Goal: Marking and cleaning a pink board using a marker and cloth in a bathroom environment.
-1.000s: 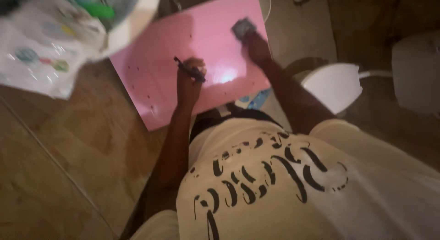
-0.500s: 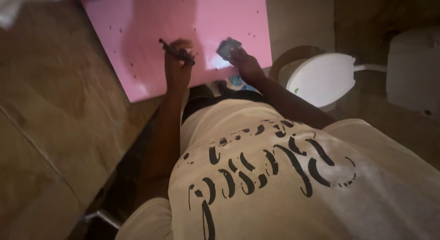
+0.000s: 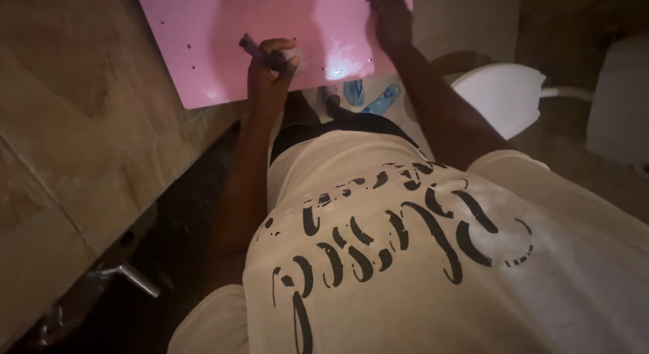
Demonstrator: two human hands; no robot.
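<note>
**A:** Working outward from your body: your white shirt (image 3: 419,259) with the black lettering takes up most of the lower view. Down at the lower left there's a metal handle (image 3: 128,278) sticking out of a dark gap under the counter.

**B:** And my hands?

**A:** Your left hand (image 3: 269,73) is curled tight around a dark marker (image 3: 260,53), gripped in the fist with the shaft running up and to the left past your knuckles. The hand sits right over the near edge of the pink board (image 3: 270,36), and the marker lies over the board's surface.

**B:** Where's the board, exactly?

**A:** Flat on the brown stone-look counter (image 3: 88,137), with its near corner hanging out past the counter edge in front of you. It's got small dark dots scattered on it and a bright glare spot near your left hand.

**B:** Right hand?

**A:** Your right hand (image 3: 389,12) is reached out further, resting on the board's far right part at the top of the view. It's mostly cut off by the frame edge, so I honestly can't tell if it's gripping anything or just lying flat.

**B:** Anything past that?

**A:** Down on the floor beyond the board's edge you can see blue sandals (image 3: 372,96), and to the right a white toilet lid (image 3: 503,97).
</note>
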